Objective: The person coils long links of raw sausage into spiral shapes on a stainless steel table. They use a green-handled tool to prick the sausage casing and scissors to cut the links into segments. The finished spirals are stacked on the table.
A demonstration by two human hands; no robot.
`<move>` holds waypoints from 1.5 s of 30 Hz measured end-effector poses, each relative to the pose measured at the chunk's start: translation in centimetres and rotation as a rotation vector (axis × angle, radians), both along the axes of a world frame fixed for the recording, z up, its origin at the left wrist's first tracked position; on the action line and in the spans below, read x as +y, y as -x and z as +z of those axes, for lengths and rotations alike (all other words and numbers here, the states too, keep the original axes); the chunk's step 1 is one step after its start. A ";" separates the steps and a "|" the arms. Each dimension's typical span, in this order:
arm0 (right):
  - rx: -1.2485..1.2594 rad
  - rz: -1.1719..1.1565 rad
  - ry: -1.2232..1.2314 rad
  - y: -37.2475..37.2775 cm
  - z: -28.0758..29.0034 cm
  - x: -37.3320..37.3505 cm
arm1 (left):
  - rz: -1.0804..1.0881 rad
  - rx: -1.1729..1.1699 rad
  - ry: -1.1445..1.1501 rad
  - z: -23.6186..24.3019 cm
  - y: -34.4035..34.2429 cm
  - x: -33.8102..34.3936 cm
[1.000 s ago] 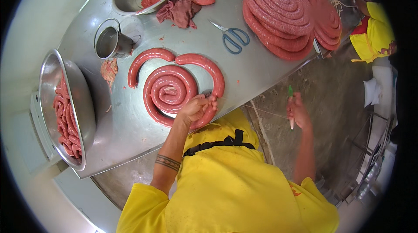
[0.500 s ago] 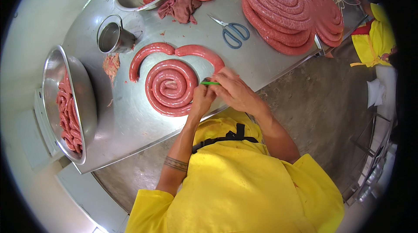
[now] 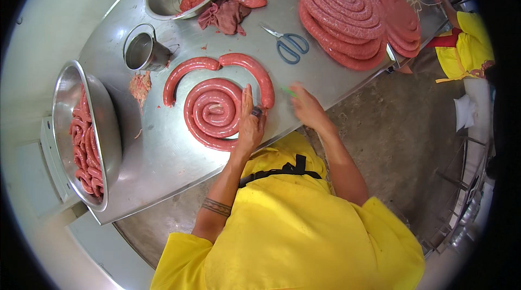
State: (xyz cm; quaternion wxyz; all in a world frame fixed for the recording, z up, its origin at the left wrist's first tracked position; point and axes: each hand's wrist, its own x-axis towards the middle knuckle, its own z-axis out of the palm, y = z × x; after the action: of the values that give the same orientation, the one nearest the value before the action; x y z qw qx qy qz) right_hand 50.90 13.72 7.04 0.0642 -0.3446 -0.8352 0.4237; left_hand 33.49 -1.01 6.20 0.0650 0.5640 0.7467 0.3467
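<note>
While the coiled sausage [image 3: 202, 118] lies flat on the steel table [image 3: 157, 151], near its front edge, the left hand [image 3: 252, 126] is at its right side, one finger straight, others bent; can't tell if they grip. Curved sausage [image 3: 261, 77] ends at that hand. Right hand [image 3: 307, 110] near it, blurred, fingers closed on a green tool [image 3: 290, 92]. Farther out: scissors [image 3: 284, 37], metal pail [image 3: 158, 58], big bowl [image 3: 112, 132] at left, stacked coils [image 3: 347, 10] upper right.

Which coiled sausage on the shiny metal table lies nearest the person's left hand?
The glossy red sausage wound in one flat spiral, close beside the left hand; the paler pink coils are stacked farther off, at the upper right.
</note>
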 end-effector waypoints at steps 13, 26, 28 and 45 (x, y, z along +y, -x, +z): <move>0.820 -0.575 0.817 -6.4 13.9 3.7 | 0.268 -0.892 0.399 -5.1 -0.5 1.1; 0.219 0.473 0.362 6.0 3.6 0.9 | 0.172 -0.425 0.048 0.8 0.8 -0.6; 0.317 0.347 0.089 5.0 7.1 0.1 | 0.116 -0.789 0.149 -0.2 0.4 -0.3; -0.067 -0.188 0.319 -0.2 -5.7 -1.6 | 0.287 -0.900 0.340 -3.5 0.4 -0.8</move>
State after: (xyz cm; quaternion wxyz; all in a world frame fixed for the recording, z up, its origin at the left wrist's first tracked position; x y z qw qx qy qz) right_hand 51.09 12.11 1.38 0.0202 -0.4408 -0.7231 0.5314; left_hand 33.04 -1.85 2.66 0.4234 0.2315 0.7605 0.4345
